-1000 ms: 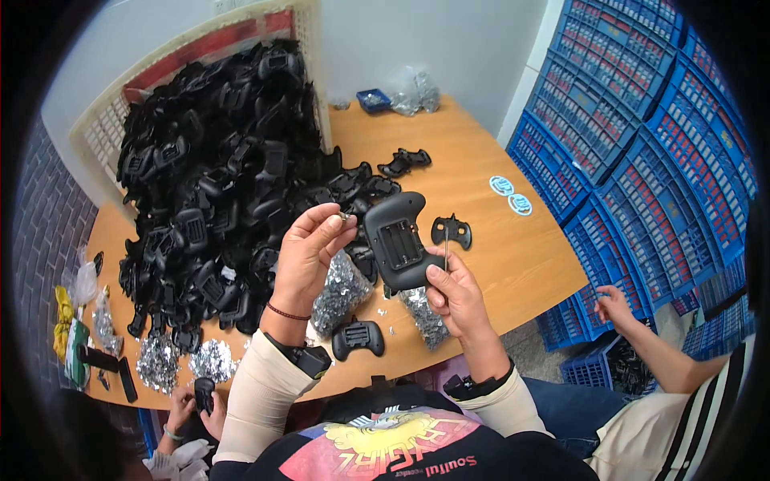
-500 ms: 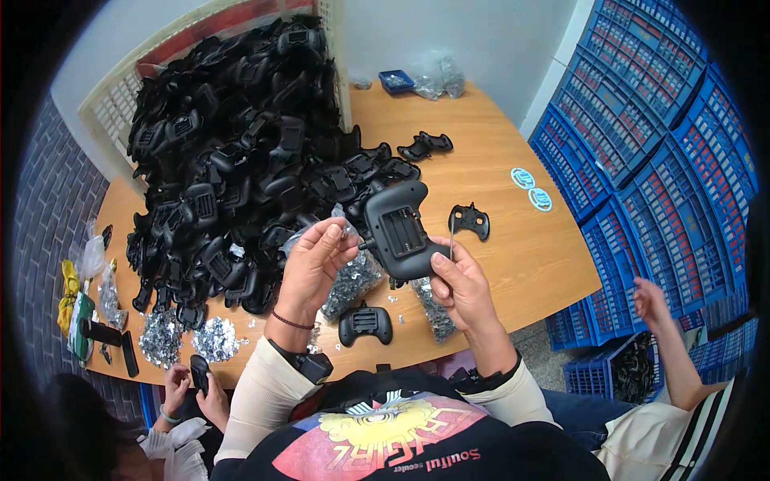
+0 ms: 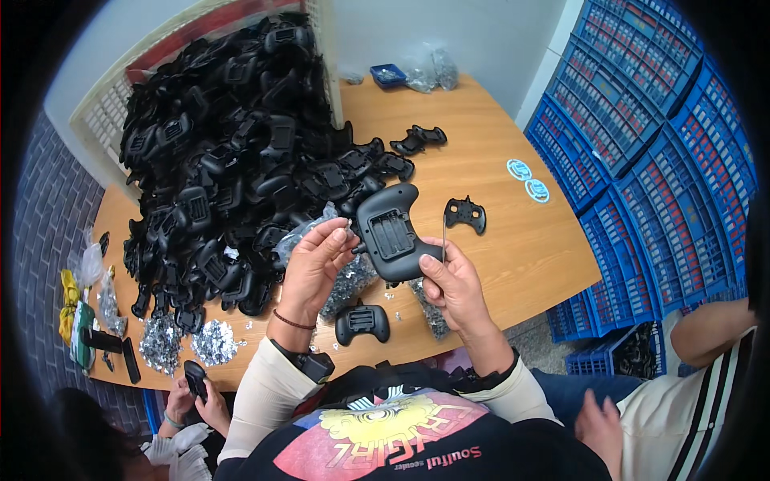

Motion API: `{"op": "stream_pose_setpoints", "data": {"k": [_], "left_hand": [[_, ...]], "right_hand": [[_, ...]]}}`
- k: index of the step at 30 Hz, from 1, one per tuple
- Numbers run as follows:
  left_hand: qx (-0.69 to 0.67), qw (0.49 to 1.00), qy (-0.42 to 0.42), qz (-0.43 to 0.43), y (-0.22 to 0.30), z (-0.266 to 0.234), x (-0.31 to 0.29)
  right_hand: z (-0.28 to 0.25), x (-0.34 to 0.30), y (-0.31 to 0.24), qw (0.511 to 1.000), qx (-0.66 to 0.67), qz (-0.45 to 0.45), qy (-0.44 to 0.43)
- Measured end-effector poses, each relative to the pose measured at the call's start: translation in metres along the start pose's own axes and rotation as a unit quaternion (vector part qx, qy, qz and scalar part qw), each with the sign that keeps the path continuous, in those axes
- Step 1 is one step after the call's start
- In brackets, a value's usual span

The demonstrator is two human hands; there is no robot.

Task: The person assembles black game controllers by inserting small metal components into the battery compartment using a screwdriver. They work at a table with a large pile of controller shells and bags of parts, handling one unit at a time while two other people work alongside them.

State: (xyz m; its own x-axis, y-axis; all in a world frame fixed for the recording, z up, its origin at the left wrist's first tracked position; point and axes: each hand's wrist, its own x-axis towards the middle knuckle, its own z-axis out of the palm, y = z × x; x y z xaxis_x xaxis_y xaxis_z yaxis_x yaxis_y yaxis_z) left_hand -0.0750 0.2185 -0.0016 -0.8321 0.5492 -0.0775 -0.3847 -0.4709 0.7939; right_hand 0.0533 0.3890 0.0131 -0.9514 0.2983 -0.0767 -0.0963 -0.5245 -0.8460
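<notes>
A black game controller shell is held up over the table, its open battery compartment facing me. My right hand is closed on the lower right grip of the shell, and a thin metal rod sticks up from between its fingers. At the shell's left edge, my left hand is closed in a pinch; a tiny bright bit shows at the fingertips, too small to name. Below lies another controller shell on the table, beside a clear bag of small metal parts.
A large heap of black shells spills from a white crate. Piles of metal pieces lie front left. Blue crates are stacked at right. Co-workers' hands sit at left, and another hand at right.
The shell and both my hands have shifted slightly left in the picture, as has the whole scene. At right, the co-worker's hand has dropped from beside the crates toward the lap.
</notes>
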Motion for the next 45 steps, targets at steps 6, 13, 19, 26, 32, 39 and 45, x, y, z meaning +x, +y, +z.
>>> {"op": "stream_pose_setpoints", "data": {"k": [6, 13, 19, 26, 32, 39, 45], "left_hand": [[-0.014, 1.000, -0.009, -0.008, -0.006, 0.001, 0.006], [-0.078, 0.995, -0.044, -0.037, -0.007, 0.017, 0.003], [-0.065, 0.996, -0.041, -0.037, -0.011, 0.019, 0.006], [-0.067, 0.997, -0.021, -0.034, -0.009, 0.013, 0.006], [-0.114, 0.989, -0.058, -0.079, -0.012, 0.022, 0.001], [-0.272, 0.944, -0.041, -0.182, -0.016, 0.021, -0.004], [-0.549, 0.772, -0.100, -0.305, -0.019, 0.019, -0.015]], "right_hand": [[-0.003, -0.002, -0.002, 1.000, 0.004, 0.003, 0.004], [-0.002, -0.002, 0.007, 1.000, 0.001, 0.022, -0.020], [0.006, -0.009, 0.013, 0.997, -0.064, 0.025, -0.026], [0.002, -0.004, 0.006, 0.997, -0.069, 0.013, -0.027], [0.001, 0.014, 0.014, 0.997, -0.059, -0.026, -0.035], [0.008, 0.018, 0.010, 0.996, -0.066, -0.005, -0.061], [0.016, 0.017, 0.002, 0.984, -0.152, -0.070, -0.056]]}}
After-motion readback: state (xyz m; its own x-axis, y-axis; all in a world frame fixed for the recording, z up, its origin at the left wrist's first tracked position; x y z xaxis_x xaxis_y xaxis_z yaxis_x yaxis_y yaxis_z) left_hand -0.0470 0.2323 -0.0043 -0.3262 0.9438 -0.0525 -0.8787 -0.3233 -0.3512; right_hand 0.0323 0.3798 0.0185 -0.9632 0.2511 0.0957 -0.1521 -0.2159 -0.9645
